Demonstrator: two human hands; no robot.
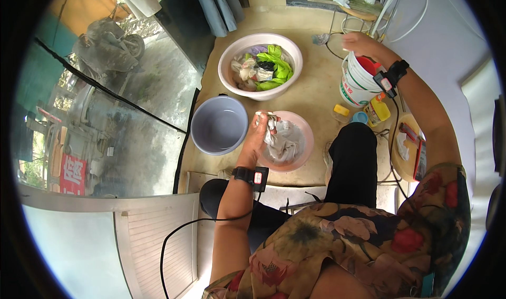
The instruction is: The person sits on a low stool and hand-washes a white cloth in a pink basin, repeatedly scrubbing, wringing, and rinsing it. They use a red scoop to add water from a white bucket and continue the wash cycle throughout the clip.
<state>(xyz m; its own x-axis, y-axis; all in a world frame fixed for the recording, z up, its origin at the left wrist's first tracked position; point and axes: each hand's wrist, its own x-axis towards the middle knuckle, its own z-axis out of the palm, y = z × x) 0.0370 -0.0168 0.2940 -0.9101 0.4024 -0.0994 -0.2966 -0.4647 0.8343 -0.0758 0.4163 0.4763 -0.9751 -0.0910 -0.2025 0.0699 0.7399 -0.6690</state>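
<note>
My left hand (264, 128) is closed around one end of a wet white cloth (285, 142). The rest of the cloth hangs into a pink plastic basin (307, 148) holding cloudy water. Off to the right, my right hand (361, 45) is at the far rim of a white plastic bucket (352, 86) that bears printing. A red plastic item (367, 64) shows inside the bucket, partly covered by my wrist. Whether the right fingers grip anything is unclear.
Beyond stands a large pale basin (294, 83) of water and mixed laundry. A grey-blue basin (219, 127) sits left. By my right knee are a yellow soap bar (341, 110), a blue cup (359, 118) and a yellow bottle (377, 111). A wooden stool (407, 156) holds small items.
</note>
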